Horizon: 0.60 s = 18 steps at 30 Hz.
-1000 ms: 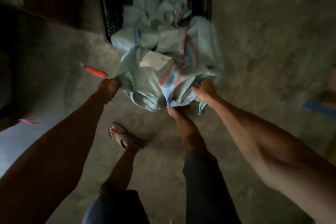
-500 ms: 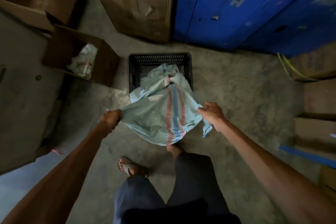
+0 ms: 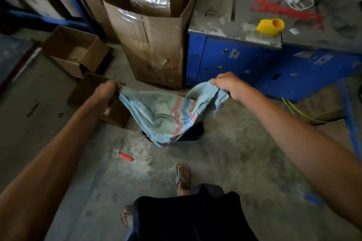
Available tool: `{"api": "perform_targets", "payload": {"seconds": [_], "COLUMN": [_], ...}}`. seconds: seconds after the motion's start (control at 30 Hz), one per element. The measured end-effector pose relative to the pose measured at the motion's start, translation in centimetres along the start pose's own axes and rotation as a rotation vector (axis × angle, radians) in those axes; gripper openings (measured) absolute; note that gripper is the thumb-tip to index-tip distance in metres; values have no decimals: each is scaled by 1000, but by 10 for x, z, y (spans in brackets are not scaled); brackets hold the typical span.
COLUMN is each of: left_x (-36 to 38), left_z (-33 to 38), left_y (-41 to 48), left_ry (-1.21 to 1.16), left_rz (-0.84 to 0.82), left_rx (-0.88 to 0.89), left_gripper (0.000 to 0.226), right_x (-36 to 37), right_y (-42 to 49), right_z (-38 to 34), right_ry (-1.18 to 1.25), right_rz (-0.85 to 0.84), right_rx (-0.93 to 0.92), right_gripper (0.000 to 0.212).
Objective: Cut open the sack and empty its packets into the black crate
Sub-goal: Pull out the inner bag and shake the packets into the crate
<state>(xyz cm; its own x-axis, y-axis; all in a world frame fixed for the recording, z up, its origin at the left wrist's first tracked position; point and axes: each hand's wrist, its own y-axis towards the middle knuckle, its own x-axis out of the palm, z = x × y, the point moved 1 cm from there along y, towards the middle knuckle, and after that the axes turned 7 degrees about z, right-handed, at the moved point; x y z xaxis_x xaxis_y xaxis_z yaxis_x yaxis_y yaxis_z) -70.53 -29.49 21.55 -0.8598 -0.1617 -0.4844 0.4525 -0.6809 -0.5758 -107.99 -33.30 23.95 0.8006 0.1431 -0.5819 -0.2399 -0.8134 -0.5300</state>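
Fingers (image 3: 115, 88) of the left hand (image 3: 106, 92) are curled tight round one top corner of the sack (image 3: 162, 115), left of centre in the frame. Across from it, the right hand (image 3: 227, 84) has its fingers bunched on the other corner, right of centre. The two hands are held well apart, so the pale blue sack with its red and blue stripes hangs slack between them, dead centre. Just below and behind the sack's lower end sits the black crate (image 3: 194, 132), mostly hidden by the cloth; only a dark edge shows at its right. What lies inside it I cannot tell. A small red tool (image 3: 126, 156) lies on the concrete floor (image 3: 235, 162), lower left of the sack and near it. A tall cardboard box (image 3: 156, 45) stands at upper centre, and the blue counter (image 3: 235, 17) fills the upper right.
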Motion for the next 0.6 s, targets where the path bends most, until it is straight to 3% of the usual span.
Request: {"api": "perform_targets", "payload": {"seconds": [0.23, 0.43, 0.5, 0.6], "left_x": [-28, -59, -72, -87], "left_z": [89, 165, 190, 215], "left_y": [-58, -125, -141, -150], "left_ry": [-86, -227, -271, -234], "left_rz": [19, 51, 111, 231], "left_rx": [190, 457, 530, 632], "left_gripper": [25, 18, 20, 26], "right_x": [-57, -110, -132, -162], "right_y": [-19, -57, -81, -110], "right_z": [-49, -88, -112, -153], "right_ry": [69, 239, 372, 407], "right_rz": [69, 121, 114, 237], "right_rx": [-77, -174, -229, -413], "right_gripper": [20, 4, 17, 16]}}
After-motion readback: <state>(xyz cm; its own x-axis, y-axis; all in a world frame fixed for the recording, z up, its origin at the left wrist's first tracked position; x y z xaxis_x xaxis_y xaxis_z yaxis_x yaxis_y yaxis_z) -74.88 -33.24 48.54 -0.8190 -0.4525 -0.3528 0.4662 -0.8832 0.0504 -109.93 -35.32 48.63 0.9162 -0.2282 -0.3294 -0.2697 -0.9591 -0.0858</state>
